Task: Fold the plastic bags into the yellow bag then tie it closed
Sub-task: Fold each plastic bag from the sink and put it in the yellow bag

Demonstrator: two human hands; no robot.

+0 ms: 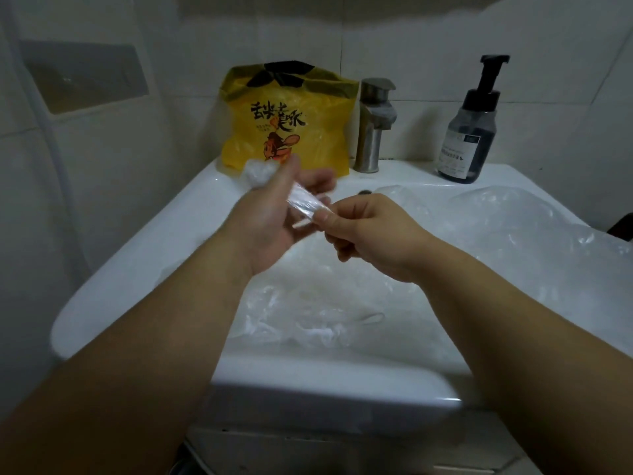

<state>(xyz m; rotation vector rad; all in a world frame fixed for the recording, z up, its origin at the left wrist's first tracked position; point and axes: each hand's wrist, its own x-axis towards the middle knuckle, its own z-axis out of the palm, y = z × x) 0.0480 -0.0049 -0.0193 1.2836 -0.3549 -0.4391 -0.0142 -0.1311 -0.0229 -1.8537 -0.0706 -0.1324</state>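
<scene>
Left hand (270, 221) cradling, right hand (373, 234) pinching folded bag (305, 202)

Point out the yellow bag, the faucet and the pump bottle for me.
yellow bag (308, 145): head view, on its printed front panel.
faucet (369, 145): head view, on its upright metal body.
pump bottle (467, 142): head view, on its dark labelled body.

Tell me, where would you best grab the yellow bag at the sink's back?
Probably at its black-trimmed top edge, coming from above: the yellow bag stands upright against the wall, its top free, with the faucet close on its right.
</scene>
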